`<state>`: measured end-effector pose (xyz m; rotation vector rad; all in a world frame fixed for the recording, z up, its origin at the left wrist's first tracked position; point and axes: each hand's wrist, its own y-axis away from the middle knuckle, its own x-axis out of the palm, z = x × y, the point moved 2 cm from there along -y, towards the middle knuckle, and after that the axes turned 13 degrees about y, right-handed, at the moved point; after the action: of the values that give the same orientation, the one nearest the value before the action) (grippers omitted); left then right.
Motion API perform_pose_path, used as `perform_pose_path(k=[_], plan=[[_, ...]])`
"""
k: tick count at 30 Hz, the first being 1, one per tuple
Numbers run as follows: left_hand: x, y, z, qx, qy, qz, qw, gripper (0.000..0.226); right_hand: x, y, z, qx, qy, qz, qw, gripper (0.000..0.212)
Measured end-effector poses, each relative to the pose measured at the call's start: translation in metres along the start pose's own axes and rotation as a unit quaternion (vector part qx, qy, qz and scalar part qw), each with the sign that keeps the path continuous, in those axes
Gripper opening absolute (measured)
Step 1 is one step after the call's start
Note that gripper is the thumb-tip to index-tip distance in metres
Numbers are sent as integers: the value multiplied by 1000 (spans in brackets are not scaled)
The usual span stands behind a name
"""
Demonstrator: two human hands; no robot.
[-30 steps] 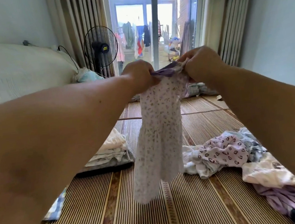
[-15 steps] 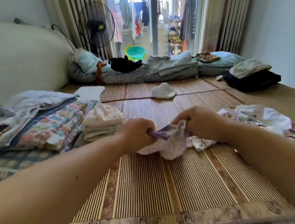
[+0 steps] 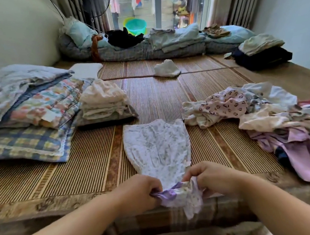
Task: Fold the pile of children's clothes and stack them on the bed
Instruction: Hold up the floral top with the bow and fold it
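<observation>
Left hand (image 3: pixel 139 193) & right hand (image 3: pixel 211 178) each pinch the purple-trimmed neckline of 1 floral dress (image 3: pixel 156 148), spread skirt-away on the bed's woven mat (image 3: pixel 79 174), prob. to flatten it for folding. 1 folded stack (image 3: pixel 104 102) sits left, 1 unsorted heap (image 3: pixel 266 116) right.

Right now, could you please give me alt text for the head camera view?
The left hand and right hand pinch the purple-trimmed neck of a small white floral dress laid flat on a striped woven bed mat. A stack of folded pale clothes sits to its left, a jumbled pile of unfolded clothes to its right.
</observation>
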<state>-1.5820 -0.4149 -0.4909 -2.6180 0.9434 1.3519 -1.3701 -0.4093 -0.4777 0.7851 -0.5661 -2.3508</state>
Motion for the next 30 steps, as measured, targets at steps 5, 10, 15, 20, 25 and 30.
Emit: perform_pose_path(k=[5,10,15,20,25,30], plan=[[-19,-4,-9,-59,153,38,986,19,-25,-6,19,-18,8,7,1000,28],[-61,-49,1,-78,227,-126,963,10,-67,-54,48,-21,-80,-118,990,35],[-61,-75,34,-133,123,-209,961,62,-64,-87,33,-31,147,-382,912,44],[-22,-56,46,-46,-13,-28,998,74,-12,-84,3,-170,386,-220,879,49],[-10,-54,71,-101,-124,25,987,72,-14,-99,-28,-85,476,-173,858,66],[-11,-50,60,-61,-107,-28,992,39,-21,-84,-31,-112,377,-207,896,36]])
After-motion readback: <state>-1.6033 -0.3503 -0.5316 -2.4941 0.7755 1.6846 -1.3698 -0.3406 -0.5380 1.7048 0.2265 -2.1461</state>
